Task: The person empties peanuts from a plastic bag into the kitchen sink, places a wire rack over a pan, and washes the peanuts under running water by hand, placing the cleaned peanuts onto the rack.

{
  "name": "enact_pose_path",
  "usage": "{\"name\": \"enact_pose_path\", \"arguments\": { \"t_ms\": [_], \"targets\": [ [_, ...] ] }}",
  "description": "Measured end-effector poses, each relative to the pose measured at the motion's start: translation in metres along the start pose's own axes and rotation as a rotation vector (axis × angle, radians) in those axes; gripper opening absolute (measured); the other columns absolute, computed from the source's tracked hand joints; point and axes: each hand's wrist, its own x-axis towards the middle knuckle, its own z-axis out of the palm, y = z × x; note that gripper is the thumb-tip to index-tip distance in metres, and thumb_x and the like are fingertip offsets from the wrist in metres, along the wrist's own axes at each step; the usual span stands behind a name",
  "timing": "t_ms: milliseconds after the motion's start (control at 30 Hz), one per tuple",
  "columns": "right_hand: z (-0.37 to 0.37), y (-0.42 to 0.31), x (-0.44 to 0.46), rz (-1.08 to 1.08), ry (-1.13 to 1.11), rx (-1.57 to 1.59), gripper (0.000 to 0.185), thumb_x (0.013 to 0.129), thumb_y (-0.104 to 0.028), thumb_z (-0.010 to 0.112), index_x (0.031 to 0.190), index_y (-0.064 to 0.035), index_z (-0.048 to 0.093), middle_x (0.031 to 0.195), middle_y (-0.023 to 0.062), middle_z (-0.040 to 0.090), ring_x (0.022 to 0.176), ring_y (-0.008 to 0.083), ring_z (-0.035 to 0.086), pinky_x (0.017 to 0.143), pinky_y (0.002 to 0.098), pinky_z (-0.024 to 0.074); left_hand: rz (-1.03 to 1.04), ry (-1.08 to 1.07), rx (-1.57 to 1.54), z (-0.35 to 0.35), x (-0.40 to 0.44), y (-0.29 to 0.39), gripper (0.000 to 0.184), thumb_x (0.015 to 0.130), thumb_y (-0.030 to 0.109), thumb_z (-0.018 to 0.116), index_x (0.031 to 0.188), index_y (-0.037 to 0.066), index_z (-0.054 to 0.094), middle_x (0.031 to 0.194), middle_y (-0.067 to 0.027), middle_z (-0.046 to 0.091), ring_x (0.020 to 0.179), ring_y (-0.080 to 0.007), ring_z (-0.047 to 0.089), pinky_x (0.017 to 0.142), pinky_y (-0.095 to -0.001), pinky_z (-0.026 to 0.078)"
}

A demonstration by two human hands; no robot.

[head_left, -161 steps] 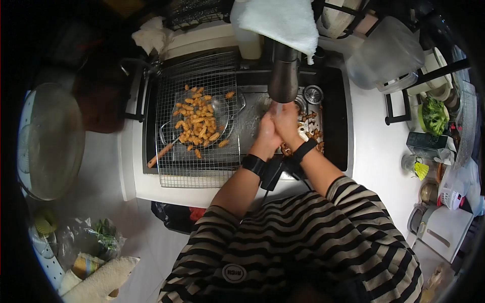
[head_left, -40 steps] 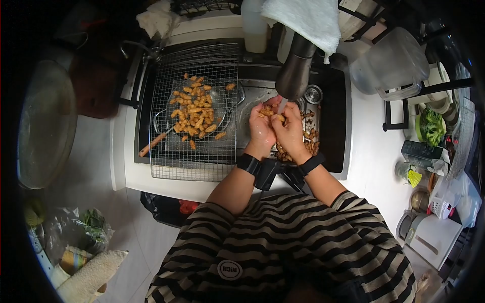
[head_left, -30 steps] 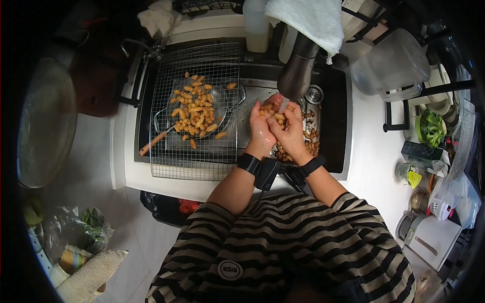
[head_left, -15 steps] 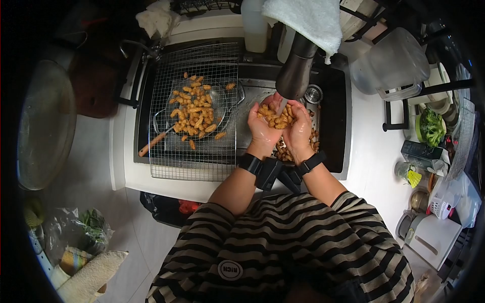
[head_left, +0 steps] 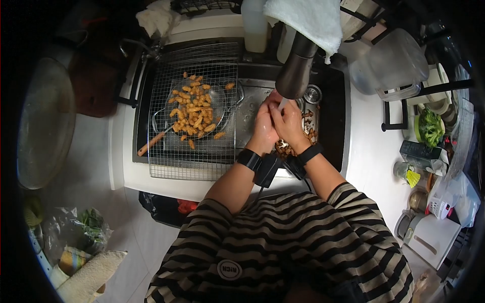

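Note:
Under the dark faucet, my left hand and my right hand are pressed together, fingers folded over each other. Water from the spout runs onto them. The peanuts that lay in my cupped palms a moment ago are now hidden between the closed hands. Below and beside my right hand, darker wet peanuts lie in the sink. To the left, a wire rack spans the sink with a pile of unshelled peanuts on it.
A wooden-handled strainer sits beneath the rack. The drain is right of the faucet, which has a white cloth over it. Clear plastic containers and a small plant stand on the right.
My cupped, open palms have closed together over the peanuts, covering them from view. The right hand has turned over toward the left one. The rack's peanuts look unchanged.

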Motion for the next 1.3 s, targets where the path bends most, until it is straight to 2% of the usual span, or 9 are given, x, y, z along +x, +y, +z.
{"name": "enact_pose_path", "arguments": {
  "t_ms": [100, 200, 333, 633, 767, 867, 1033, 1167, 1300],
  "targets": [
    [0.003, 0.002, 0.008, 0.161, 0.063, -0.003, 0.023, 0.077, -0.011, 0.054, 0.097, 0.0011, 0.054, 0.095, 0.0213, 0.051, 0.093, 0.0373, 0.048, 0.082, 0.0402, 0.0385, -0.051, 0.015, 0.015, 0.003, 0.001, -0.002, 0.028, 0.092, 0.027, 0.037, 0.102, 0.006, 0.054, 0.098, -0.0061, 0.058, 0.093, -0.0171, 0.054, 0.085, -0.0303, 0.043],
    [0.001, -0.010, 0.000, -0.144, 0.046, -0.082, 0.025, 0.077, -0.012, 0.055, 0.098, 0.0004, 0.054, 0.094, 0.0208, 0.051, 0.091, 0.0376, 0.048, 0.082, 0.0408, 0.0380, -0.134, -0.034, 0.069, 0.015, 0.000, 0.015, 0.032, 0.093, 0.030, 0.034, 0.104, 0.007, 0.054, 0.099, -0.0049, 0.058, 0.094, -0.0171, 0.054, 0.085, -0.0306, 0.043],
    [0.000, -0.004, -0.001, -0.165, 0.034, -0.195, 0.021, 0.076, -0.019, 0.060, 0.084, -0.0005, 0.057, 0.083, 0.0159, 0.054, 0.086, 0.0348, 0.050, 0.074, 0.0399, 0.0410, -0.322, -0.127, 0.135, 0.028, -0.011, 0.017, 0.036, 0.093, 0.034, 0.033, 0.104, 0.007, 0.053, 0.101, -0.0049, 0.057, 0.096, -0.0170, 0.054, 0.085, -0.0317, 0.043],
    [0.000, 0.001, 0.009, 0.441, 0.014, -0.082, 0.017, 0.081, -0.020, 0.057, 0.081, -0.0028, 0.060, 0.080, 0.0139, 0.061, 0.079, 0.0309, 0.056, 0.068, 0.0388, 0.0426, -0.158, 0.180, 0.135, 0.013, -0.005, -0.009, 0.030, 0.091, 0.031, 0.038, 0.102, 0.006, 0.052, 0.106, -0.0072, 0.055, 0.098, -0.0187, 0.053, 0.087, -0.0335, 0.043],
    [0.009, -0.025, -0.004, -0.165, 0.049, -0.107, 0.013, 0.084, -0.011, 0.051, 0.087, -0.0013, 0.059, 0.095, 0.0139, 0.060, 0.093, 0.0316, 0.054, 0.080, 0.0358, 0.0409, -0.026, -0.141, 0.080, -0.009, -0.006, 0.004, 0.041, 0.093, 0.036, 0.033, 0.107, 0.003, 0.050, 0.108, -0.0094, 0.054, 0.101, -0.0197, 0.052, 0.089, -0.0331, 0.043],
    [0.005, -0.025, 0.004, -0.206, 0.046, -0.197, 0.013, 0.082, -0.010, 0.052, 0.088, -0.0019, 0.060, 0.094, 0.0134, 0.061, 0.094, 0.0322, 0.054, 0.082, 0.0365, 0.0405, -0.114, -0.114, 0.141, -0.029, 0.010, 0.002, 0.043, 0.090, 0.030, 0.033, 0.114, -0.002, 0.048, 0.111, -0.0151, 0.054, 0.099, -0.0238, 0.053, 0.089, -0.0332, 0.042],
    [-0.005, 0.003, 0.011, 0.208, -0.074, -0.120, 0.022, 0.083, -0.017, 0.050, 0.096, -0.0011, 0.059, 0.106, 0.0162, 0.056, 0.100, 0.0330, 0.052, 0.087, 0.0381, 0.0387, -0.173, 0.044, 0.079, 0.017, -0.008, 0.003, 0.041, 0.088, 0.029, 0.036, 0.107, -0.003, 0.052, 0.109, -0.0129, 0.056, 0.097, -0.0232, 0.054, 0.089, -0.0341, 0.042],
    [0.001, -0.010, 0.002, -0.272, -0.042, -0.200, 0.028, 0.081, -0.022, 0.053, 0.099, -0.0010, 0.058, 0.094, 0.0161, 0.056, 0.089, 0.0348, 0.051, 0.081, 0.0416, 0.0387, -0.204, -0.041, -0.024, 0.023, -0.014, 0.011, 0.040, 0.088, 0.032, 0.036, 0.101, -0.001, 0.054, 0.105, -0.0156, 0.058, 0.098, -0.0265, 0.056, 0.089, -0.0372, 0.043],
    [-0.013, -0.010, 0.007, -0.404, -0.133, -0.470, 0.029, 0.077, -0.022, 0.056, 0.098, -0.0028, 0.059, 0.093, 0.0140, 0.056, 0.090, 0.0305, 0.052, 0.084, 0.0412, 0.0370, -0.365, -0.032, 0.002, 0.009, -0.003, 0.014, 0.038, 0.089, 0.035, 0.037, 0.096, 0.003, 0.055, 0.098, -0.0118, 0.060, 0.093, -0.0234, 0.057, 0.086, -0.0367, 0.046]
  ]
}}
